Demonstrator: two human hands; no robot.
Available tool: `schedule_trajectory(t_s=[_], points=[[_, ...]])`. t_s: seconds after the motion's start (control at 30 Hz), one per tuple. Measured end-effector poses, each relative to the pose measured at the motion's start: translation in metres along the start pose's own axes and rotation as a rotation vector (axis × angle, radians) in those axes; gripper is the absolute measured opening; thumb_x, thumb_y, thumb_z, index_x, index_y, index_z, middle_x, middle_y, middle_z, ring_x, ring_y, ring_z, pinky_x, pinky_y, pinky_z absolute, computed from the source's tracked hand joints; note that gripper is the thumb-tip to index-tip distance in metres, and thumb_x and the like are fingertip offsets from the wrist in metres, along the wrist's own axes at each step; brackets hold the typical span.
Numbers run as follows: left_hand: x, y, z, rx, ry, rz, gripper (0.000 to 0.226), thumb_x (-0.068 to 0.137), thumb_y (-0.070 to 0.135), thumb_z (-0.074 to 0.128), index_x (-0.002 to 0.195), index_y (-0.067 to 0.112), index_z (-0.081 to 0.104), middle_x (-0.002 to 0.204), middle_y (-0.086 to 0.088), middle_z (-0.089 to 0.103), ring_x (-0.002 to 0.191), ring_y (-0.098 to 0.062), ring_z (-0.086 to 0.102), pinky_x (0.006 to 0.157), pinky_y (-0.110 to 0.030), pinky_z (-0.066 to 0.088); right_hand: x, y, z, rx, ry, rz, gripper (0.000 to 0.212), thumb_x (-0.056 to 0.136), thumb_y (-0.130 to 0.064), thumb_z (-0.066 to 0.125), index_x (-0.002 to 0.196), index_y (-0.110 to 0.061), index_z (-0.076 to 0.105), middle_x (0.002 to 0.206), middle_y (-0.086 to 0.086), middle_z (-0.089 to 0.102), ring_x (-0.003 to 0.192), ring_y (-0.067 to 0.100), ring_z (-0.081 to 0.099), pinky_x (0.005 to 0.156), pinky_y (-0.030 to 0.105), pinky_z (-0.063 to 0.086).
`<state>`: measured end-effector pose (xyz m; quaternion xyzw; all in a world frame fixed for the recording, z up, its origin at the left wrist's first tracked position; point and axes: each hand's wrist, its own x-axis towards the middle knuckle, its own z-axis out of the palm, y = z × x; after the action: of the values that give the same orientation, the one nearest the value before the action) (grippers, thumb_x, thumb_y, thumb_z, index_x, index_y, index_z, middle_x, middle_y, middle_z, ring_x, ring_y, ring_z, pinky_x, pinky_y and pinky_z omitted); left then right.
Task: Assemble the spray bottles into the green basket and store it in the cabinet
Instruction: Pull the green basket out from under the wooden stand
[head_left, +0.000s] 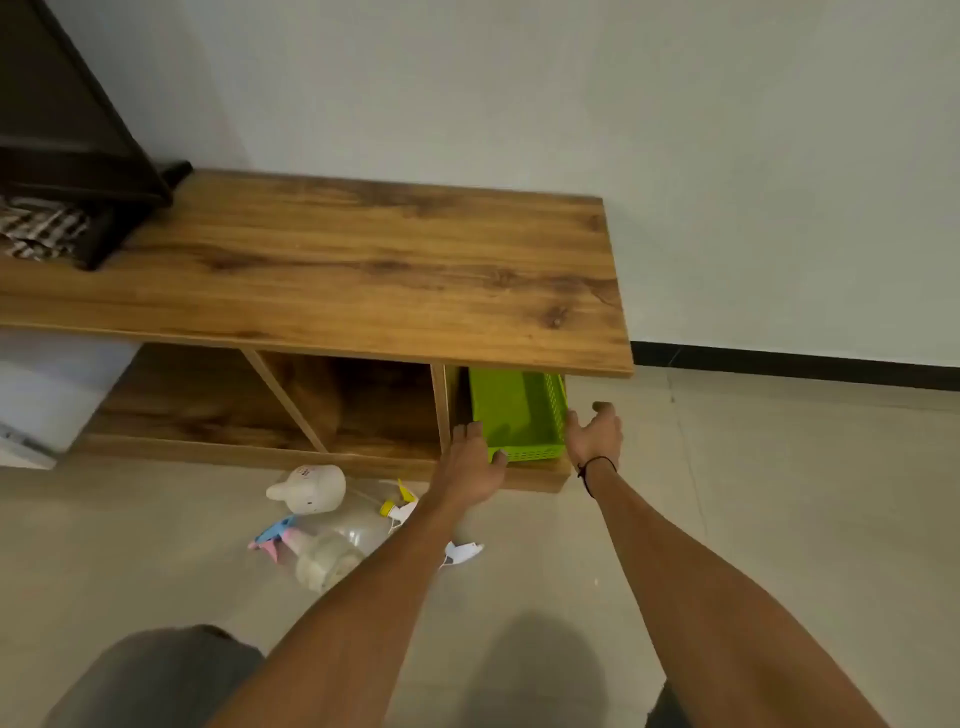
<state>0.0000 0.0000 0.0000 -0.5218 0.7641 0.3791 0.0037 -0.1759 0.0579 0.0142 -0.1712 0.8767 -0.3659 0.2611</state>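
An empty green basket sits in the rightmost open compartment of the low wooden cabinet. My left hand rests at the basket's front left corner, thumb on the rim. My right hand is at its right side with fingers spread; whether it touches the basket is unclear. Several spray bottles lie on the floor left of my left arm: a white rabbit-shaped one, a clear one with a pink and blue trigger, and a clear one with a yellow and white head.
A dark TV stand and a patterned cloth occupy the cabinet's left end. A white box sits under the left part. A loose white trigger piece lies on the tiled floor. The wall runs behind with a black skirting.
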Motion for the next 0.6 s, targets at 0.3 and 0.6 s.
schedule_trajectory(t_s=[0.3, 0.6], points=[[0.048, -0.03, 0.053, -0.286, 0.05, -0.161, 0.073, 0.111, 0.045, 0.043, 0.166, 0.006, 0.015, 0.162, -0.023, 0.042, 0.14, -0.043, 0.053, 0.112, -0.05, 0.048, 0.046, 0.035, 0.056, -0.106, -0.132, -0.024, 0.041, 0.089, 0.009, 0.054, 0.128, -0.003, 0.053, 0.115, 0.021, 0.062, 0.09, 0.033, 0.054, 0.071, 0.039, 0.046], [0.024, -0.049, 0.031, -0.581, -0.049, -0.159, 0.039, 0.108, -0.001, 0.046, 0.146, 0.004, 0.044, 0.143, -0.024, 0.054, 0.125, -0.049, 0.062, 0.099, -0.062, 0.057, 0.01, 0.075, 0.047, 0.167, -0.244, 0.296, 0.046, 0.092, -0.011, 0.065, 0.13, -0.011, 0.039, 0.133, 0.019, 0.055, 0.113, 0.041, 0.062, 0.085, 0.059, 0.061]])
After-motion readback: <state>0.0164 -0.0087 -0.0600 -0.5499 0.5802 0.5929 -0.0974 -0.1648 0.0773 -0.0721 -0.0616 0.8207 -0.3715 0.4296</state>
